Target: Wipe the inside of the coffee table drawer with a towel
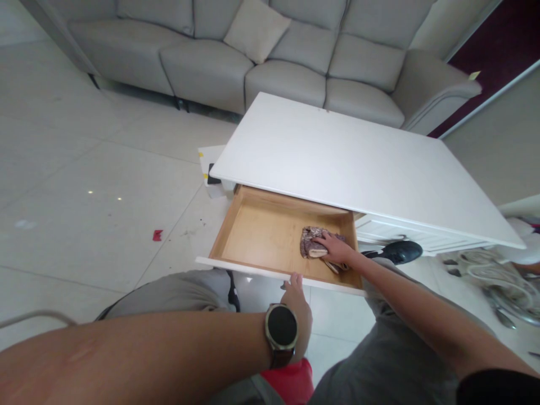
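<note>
A white coffee table (pixel 337 163) has its wooden drawer (pixel 257 230) pulled out toward me. Inside the drawer at the right lies a brown patterned cloth (pixel 310 241). My right hand (pixel 337 247) lies flat on that cloth, fingers stretched out and pressing it against the drawer bottom. My left hand (pixel 297 309), with a dark round watch on the wrist, grips the white front edge of the drawer (pixel 248 269) from below, thumb on top.
A grey sectional sofa (pixel 253 62) with a cushion stands beyond the table. The pale tiled floor (pixel 84 169) lies to the left, with a small red scrap (pixel 157 235). A white fan (pixel 493 275) lies at the right. My knees in grey trousers flank the drawer.
</note>
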{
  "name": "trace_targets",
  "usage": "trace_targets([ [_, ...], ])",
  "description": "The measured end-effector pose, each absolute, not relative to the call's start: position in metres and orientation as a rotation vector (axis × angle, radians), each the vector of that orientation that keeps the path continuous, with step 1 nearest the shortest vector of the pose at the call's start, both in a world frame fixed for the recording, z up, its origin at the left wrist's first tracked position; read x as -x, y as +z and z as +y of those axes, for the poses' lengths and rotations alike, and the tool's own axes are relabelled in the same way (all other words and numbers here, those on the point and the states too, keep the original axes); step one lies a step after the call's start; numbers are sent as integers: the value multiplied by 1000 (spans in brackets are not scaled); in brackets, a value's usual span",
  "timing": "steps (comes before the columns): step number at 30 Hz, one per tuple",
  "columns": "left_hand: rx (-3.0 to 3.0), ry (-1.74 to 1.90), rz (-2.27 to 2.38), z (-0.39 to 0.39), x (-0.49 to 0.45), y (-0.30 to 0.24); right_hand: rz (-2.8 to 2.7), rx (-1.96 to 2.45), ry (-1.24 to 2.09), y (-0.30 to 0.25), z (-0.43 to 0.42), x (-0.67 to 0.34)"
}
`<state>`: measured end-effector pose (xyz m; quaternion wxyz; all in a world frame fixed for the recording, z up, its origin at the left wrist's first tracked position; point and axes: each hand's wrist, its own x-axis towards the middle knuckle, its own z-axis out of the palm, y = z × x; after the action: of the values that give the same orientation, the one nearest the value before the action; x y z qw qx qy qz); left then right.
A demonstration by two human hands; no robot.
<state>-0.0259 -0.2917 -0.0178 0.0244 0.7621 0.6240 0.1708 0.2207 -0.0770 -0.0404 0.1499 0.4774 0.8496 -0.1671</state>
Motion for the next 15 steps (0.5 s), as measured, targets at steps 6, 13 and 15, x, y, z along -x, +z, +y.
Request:
trace_targets([
  [6, -2295, 462, 1945, -296, 11, -2, 2404, -1205, -448, -34, -107, -194],
  [13, -2247, 492, 1954, -290, 17, -5, 2351, -1130, -446, -25, -111, -165],
  [15, -2300, 477, 1933, -288, 22, -7, 2373, -1077, -433, -24, -108, -152],
])
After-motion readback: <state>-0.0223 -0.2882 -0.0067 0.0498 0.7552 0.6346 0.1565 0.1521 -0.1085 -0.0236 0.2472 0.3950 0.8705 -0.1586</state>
